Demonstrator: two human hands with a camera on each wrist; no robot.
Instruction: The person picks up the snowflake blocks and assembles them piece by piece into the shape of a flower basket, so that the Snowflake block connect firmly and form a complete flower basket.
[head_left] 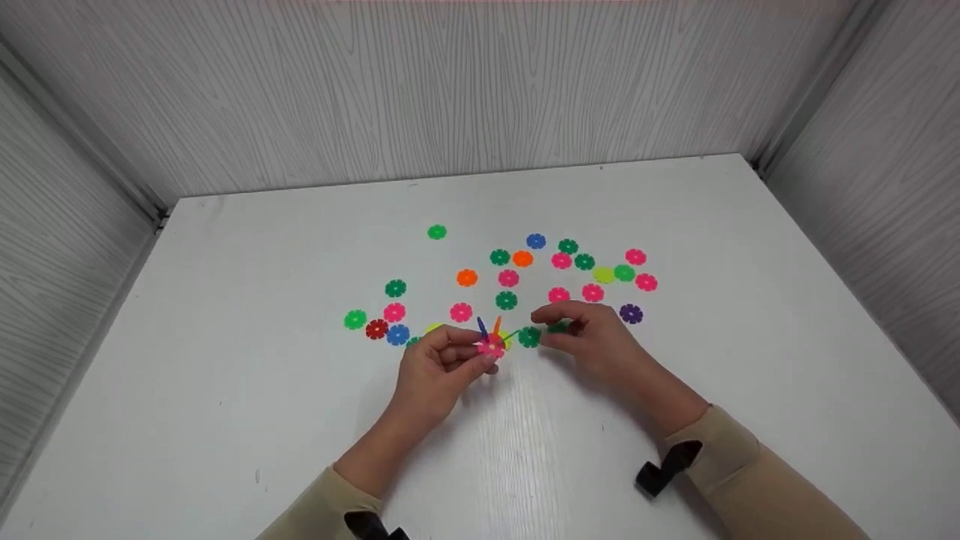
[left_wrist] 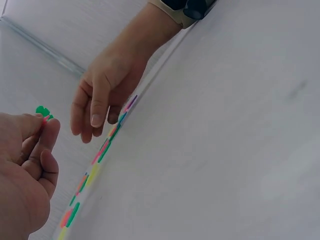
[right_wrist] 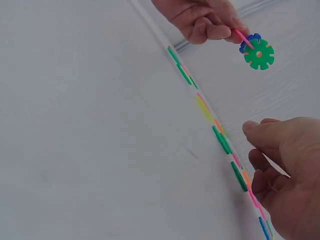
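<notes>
Between thumb and fingers, my left hand (head_left: pixel 439 367) pinches a pink notched snowflake disc (head_left: pixel 491 346), raised over the table. Slotted into its edge are a blue disc (head_left: pixel 482 327), an orange disc (head_left: pixel 496 325) and a green disc (right_wrist: pixel 259 54), the green one turned flat toward the right wrist camera. My right hand (head_left: pixel 600 341) hovers to the right, its fingers loosely bent and apart from the thumb, with nothing between them in the right wrist view. Near its fingertips in the head view are a dark green disc (head_left: pixel 529 337) and another dark green disc (head_left: pixel 559 328), partly hidden.
Loose discs of several colours lie spread across the white table (head_left: pixel 262 390) beyond the hands. A light green disc (head_left: pixel 436 232) sits farthest back, a purple disc (head_left: pixel 631 313) to the right and a red disc (head_left: pixel 377 328) to the left. Grey wood-grain panels (head_left: pixel 465 90) surround the table.
</notes>
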